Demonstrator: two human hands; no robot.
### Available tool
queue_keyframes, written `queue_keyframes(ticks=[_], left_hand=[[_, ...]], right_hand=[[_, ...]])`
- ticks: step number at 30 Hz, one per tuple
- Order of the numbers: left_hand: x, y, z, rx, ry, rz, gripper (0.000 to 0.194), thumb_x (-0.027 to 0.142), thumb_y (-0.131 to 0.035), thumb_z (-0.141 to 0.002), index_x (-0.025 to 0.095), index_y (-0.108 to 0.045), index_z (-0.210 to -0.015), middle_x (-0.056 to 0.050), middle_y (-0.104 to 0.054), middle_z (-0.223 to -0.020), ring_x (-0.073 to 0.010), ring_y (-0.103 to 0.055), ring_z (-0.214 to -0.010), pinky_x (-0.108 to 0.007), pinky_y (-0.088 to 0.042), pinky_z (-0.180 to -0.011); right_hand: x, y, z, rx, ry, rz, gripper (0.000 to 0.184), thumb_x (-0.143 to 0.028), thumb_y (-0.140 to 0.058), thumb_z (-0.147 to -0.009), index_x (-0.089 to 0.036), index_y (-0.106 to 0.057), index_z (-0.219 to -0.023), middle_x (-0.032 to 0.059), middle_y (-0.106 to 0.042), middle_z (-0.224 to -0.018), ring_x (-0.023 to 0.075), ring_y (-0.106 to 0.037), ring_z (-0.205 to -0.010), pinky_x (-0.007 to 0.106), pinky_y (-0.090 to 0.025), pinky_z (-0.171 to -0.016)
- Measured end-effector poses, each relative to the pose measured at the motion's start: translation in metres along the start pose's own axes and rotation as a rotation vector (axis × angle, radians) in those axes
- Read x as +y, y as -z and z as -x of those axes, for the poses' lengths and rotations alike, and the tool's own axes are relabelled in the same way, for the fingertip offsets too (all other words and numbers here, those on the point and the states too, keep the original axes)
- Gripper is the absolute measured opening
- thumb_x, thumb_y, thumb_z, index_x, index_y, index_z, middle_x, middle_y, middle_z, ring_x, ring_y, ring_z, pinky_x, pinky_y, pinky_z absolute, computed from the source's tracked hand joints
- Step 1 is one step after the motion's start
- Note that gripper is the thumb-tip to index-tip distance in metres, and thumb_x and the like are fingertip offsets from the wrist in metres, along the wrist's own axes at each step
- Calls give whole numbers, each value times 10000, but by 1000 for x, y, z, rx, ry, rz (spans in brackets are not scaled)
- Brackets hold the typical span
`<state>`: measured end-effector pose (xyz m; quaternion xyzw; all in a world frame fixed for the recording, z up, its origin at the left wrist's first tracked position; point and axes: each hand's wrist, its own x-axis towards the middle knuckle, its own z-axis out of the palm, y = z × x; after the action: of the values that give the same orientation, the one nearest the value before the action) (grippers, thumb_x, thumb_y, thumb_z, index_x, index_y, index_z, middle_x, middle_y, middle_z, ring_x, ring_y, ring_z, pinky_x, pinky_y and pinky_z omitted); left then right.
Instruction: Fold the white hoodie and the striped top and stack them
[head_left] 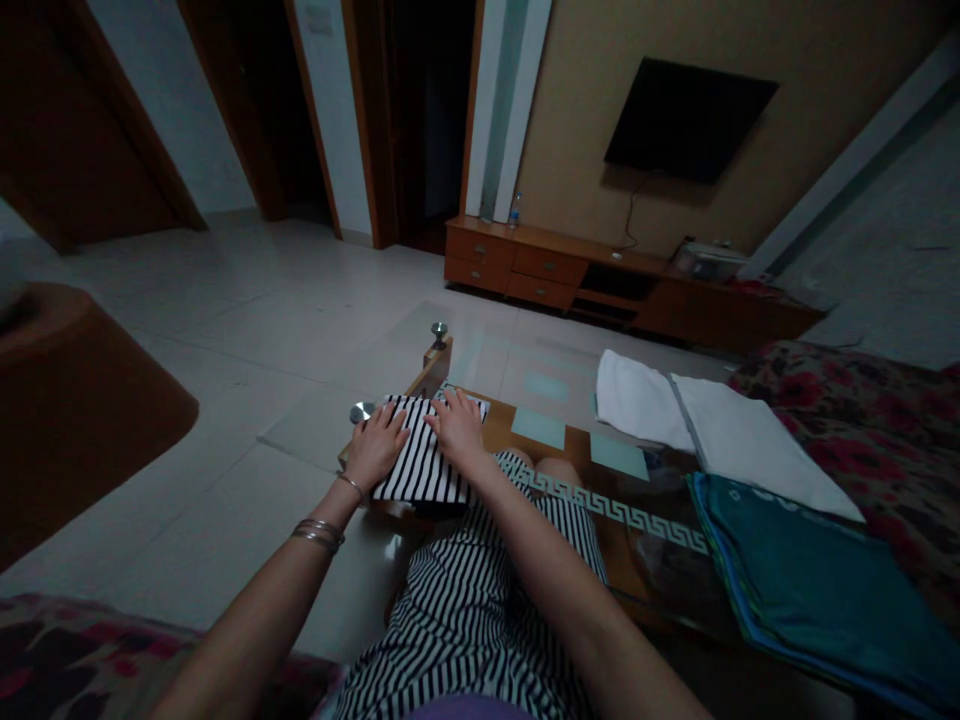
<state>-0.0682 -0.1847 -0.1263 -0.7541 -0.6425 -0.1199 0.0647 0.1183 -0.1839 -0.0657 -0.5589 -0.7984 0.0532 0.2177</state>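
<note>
My left hand (376, 447) and my right hand (457, 430) lie flat on a folded black-and-white striped garment (421, 452), fingers spread, neither gripping it. The garment sits at the near end of a glass-topped coffee table (499, 425) with a wooden frame. To the right on the tabletop lie a folded white towel (641, 400), a folded white cloth (757, 445) and a folded teal cloth (810, 575). Below my forearms, my lap is covered in similar striped fabric (465, 620).
A floral sofa (847, 430) runs along the right side, and another (67, 660) shows at the lower left. A brown rounded seat (67, 410) stands on the tiled floor at the left. A low wooden cabinet (551, 265) stands beneath a wall-mounted television (688, 120).
</note>
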Motion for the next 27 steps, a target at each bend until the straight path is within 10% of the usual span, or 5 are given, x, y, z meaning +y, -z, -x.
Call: queue_keyframes(ticks=[7,12,20,27], left_hand=[[20,12,-14,-6,98,-16,450,341,-306,-948,176,-541,-1294,-157,-473,-1414,-360,-326,-1341,-624,-260,-1027],[36,8,-38,-17,-69,45,454,317,-274,-967,195,-478,-1354,-127,-423,-1466,-289,-287,-1384,-585,-195,-1095],[16,-16,-60,-95,113,101,437,380,-347,-962,154,-514,-1297,-157,-467,-1421,-320,-349,-1341,-587,-281,-1056],[-11,4,-56,-10,271,119,449,303,-255,-1005,-2,-518,-1202,-224,-512,-1335,-283,-445,-1225,-425,-321,-1061]], right_hand=[[24,-45,1,-76,-140,48,431,-387,-444,-944,-169,-535,-1304,149,-489,-1373,278,-353,-1308,442,-207,-1083],[24,-47,2,-51,-158,57,447,-397,-447,-938,-172,-531,-1315,153,-487,-1383,287,-340,-1326,459,-185,-1090],[29,-45,14,30,-301,-3,488,-418,-454,-928,-133,-522,-1318,167,-452,-1416,306,-318,-1343,472,-226,-1075],[38,-36,19,31,-296,-35,454,-372,-429,-940,-141,-527,-1318,164,-441,-1424,279,-308,-1354,448,-253,-1073]])
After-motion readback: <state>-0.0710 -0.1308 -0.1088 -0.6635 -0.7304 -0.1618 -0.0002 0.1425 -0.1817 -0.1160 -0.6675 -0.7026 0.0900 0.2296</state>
